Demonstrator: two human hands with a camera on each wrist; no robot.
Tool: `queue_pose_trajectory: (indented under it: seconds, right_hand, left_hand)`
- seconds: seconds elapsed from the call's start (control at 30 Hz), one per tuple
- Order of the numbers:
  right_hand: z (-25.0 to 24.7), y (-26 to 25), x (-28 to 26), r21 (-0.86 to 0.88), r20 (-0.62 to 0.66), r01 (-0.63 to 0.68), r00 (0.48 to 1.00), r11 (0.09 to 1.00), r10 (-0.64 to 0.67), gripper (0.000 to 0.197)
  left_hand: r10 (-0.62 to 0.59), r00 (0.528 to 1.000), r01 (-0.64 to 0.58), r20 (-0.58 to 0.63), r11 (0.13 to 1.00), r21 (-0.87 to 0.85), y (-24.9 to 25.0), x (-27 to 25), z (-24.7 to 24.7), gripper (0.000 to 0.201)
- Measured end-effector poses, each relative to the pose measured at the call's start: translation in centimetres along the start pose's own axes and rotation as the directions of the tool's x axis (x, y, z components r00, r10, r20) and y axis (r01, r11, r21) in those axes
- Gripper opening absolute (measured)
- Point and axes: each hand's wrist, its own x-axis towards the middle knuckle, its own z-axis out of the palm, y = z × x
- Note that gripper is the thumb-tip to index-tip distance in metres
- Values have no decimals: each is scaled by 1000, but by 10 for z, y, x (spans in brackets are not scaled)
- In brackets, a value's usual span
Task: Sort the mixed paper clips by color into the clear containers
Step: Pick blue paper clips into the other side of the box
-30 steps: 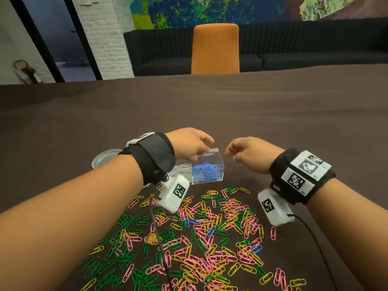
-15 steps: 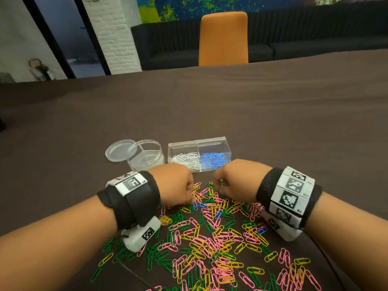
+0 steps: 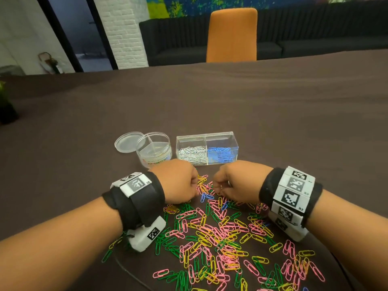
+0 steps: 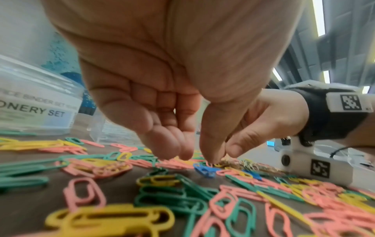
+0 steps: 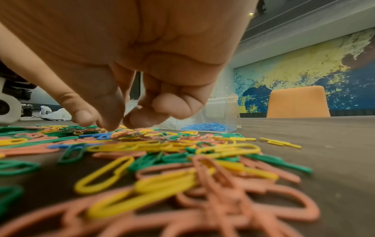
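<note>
A pile of green, pink, yellow and a few blue paper clips (image 3: 220,234) covers the brown table in front of me. Behind it stands a clear two-part box (image 3: 206,136), with white clips (image 3: 191,154) on the left and blue clips (image 3: 220,154) on the right. My left hand (image 3: 182,181) and right hand (image 3: 233,181) hang knuckles-up over the pile's far edge, with loose blue clips (image 3: 204,196) between them. The left hand (image 4: 192,155) has its thumb and fingers apart, tips touching the clips. The right hand (image 5: 121,125) has its thumb and fingertips nearly together on the pile; whether a clip is between them is hidden.
A round clear divided tub (image 3: 154,150) stands left of the box, its lid (image 3: 126,141) lying beside it. An orange chair (image 3: 232,34) stands at the table's far side. A dark plant pot (image 3: 6,114) sits at the far left edge. A cable (image 3: 130,274) trails from the left wrist camera.
A second ago both hands were up at the box's blue compartment. They have drawn back and down onto the pile's far edge and have hardly shifted in the last half second.
</note>
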Motion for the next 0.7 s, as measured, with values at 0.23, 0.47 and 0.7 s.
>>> queue_pose_trajectory:
  seconds: [0.23, 0.47, 0.7]
  right_hand:
    - [5, 2, 2, -17, 18, -2, 1000, 1000, 2, 28]
    - [3, 3, -5, 42, 0, 36, 999, 998, -36, 5]
    - [4, 5, -8, 86, 145, 32, 988, 996, -44, 2]
  left_hand:
    - [24, 998, -29, 60, 995, 90, 19, 1, 3, 24]
    - [19, 1000, -18, 23, 999, -46, 13, -4, 0, 11]
    - [-131, 991, 111, 39, 600, -792, 0, 8, -1, 23]
